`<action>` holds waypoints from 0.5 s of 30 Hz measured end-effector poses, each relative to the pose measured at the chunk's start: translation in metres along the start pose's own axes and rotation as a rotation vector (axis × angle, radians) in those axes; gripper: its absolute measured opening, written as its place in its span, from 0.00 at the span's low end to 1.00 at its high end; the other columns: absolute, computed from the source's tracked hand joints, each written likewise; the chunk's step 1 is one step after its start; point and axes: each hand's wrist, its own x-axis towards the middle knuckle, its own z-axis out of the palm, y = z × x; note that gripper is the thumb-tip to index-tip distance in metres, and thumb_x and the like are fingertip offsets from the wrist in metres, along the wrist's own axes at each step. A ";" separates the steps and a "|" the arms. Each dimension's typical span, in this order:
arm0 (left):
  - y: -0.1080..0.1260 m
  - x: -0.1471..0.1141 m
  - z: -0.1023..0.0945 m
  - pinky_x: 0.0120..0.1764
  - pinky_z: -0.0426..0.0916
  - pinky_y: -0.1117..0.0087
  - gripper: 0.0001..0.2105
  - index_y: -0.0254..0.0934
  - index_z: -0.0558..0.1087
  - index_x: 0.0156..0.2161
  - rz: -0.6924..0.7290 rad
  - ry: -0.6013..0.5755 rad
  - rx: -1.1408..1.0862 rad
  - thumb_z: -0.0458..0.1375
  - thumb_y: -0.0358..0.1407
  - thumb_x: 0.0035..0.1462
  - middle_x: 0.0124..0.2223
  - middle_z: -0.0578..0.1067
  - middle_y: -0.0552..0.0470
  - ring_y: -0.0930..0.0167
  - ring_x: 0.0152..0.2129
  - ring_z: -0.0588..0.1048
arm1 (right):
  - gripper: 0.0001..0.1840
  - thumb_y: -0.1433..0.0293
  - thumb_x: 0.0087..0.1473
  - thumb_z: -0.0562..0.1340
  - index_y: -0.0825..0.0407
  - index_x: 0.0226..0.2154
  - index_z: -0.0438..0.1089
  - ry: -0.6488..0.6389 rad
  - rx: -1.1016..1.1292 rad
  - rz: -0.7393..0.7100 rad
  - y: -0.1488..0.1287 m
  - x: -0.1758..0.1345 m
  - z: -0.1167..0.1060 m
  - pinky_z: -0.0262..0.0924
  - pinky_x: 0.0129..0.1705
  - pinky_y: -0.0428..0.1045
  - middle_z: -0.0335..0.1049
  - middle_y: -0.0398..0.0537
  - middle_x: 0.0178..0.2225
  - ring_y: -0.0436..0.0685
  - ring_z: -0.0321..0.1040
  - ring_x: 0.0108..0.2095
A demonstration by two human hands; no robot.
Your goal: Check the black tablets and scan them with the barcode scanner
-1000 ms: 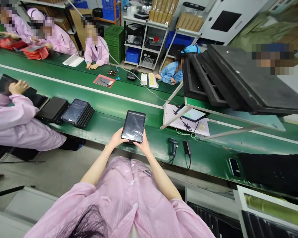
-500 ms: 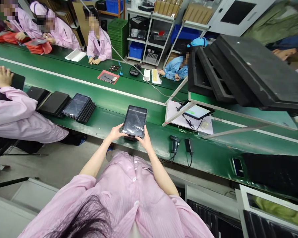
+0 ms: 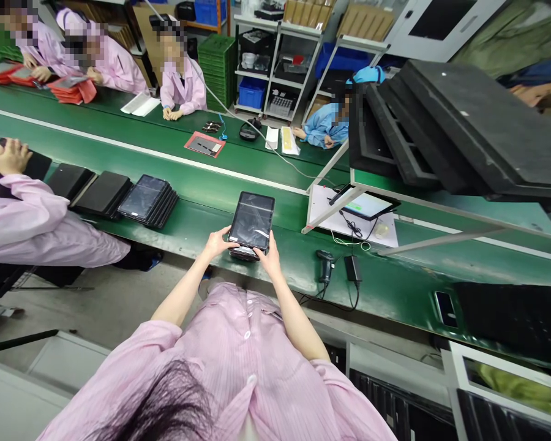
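A dark tablet (image 3: pixel 251 219) with a glossy, film-like sheen on its screen is held between both my hands, tilted up above the green bench. My left hand (image 3: pixel 218 242) grips its lower left corner, thumb along the near edge. On the lower right corner my right hand (image 3: pixel 270 252) is closed in the same way. Just beneath it, a small stack of tablets (image 3: pixel 244 255) shows on the bench, mostly covered. To the left stands another stack of tablets (image 3: pixel 143 197), the top one screen up.
Right of my hands lie a handheld scanner (image 3: pixel 325 266) and a black power adapter (image 3: pixel 352 268). A metal rack (image 3: pixel 441 240) carries black foam trays (image 3: pixel 468 122). A phone (image 3: pixel 445 308) lies farther right. A co-worker's pink sleeve (image 3: pixel 32 190) is at the left; other people sit across the bench.
Both hands have moved the tablet slightly up and away from me, so more of the stack under it shows. The co-worker's hand at the left has shifted a little.
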 end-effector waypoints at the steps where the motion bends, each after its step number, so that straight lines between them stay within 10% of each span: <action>1: 0.000 0.001 0.000 0.67 0.77 0.60 0.44 0.38 0.80 0.72 -0.002 0.004 0.002 0.83 0.41 0.50 0.66 0.85 0.45 0.55 0.58 0.85 | 0.60 0.48 0.66 0.70 0.51 0.85 0.44 0.008 0.000 0.006 0.000 0.000 0.001 0.53 0.82 0.69 0.54 0.63 0.83 0.71 0.55 0.81; 15: -0.034 -0.018 0.019 0.64 0.80 0.58 0.48 0.41 0.73 0.76 0.025 -0.052 -0.071 0.81 0.35 0.51 0.65 0.86 0.47 0.56 0.61 0.84 | 0.69 0.52 0.55 0.79 0.50 0.85 0.45 -0.035 -0.041 -0.072 0.014 -0.009 0.003 0.52 0.82 0.72 0.52 0.65 0.83 0.75 0.53 0.82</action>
